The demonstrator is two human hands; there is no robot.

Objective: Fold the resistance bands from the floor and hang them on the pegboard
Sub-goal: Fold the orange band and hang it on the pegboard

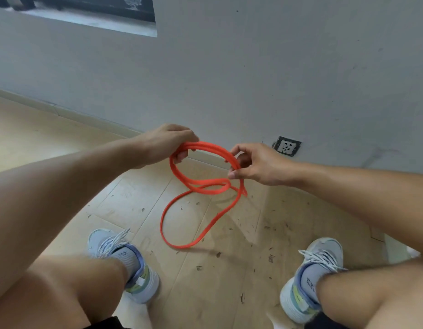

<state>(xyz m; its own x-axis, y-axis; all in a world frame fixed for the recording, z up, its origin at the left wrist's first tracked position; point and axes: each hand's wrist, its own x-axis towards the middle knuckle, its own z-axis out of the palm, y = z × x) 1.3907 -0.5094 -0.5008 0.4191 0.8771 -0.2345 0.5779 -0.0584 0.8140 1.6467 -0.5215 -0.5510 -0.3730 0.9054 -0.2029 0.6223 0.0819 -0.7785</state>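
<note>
An orange resistance band (206, 186) is gathered into several loops between my two hands, above a wooden floor. My left hand (166, 144) is shut on the left end of the coil, fingers curled over the strands. My right hand (254, 163) pinches the right side of the coil between thumb and fingers. One long loop of the band hangs down from the coil and its bottom rests on the floor between my feet. The pegboard is not in view.
A grey wall rises just beyond my hands, with a wall socket (287, 146) low at the right and a dark panel (87, 13) at the upper left. My two feet in pale sneakers (125, 262) (310, 279) stand apart on the scuffed floor (229, 269).
</note>
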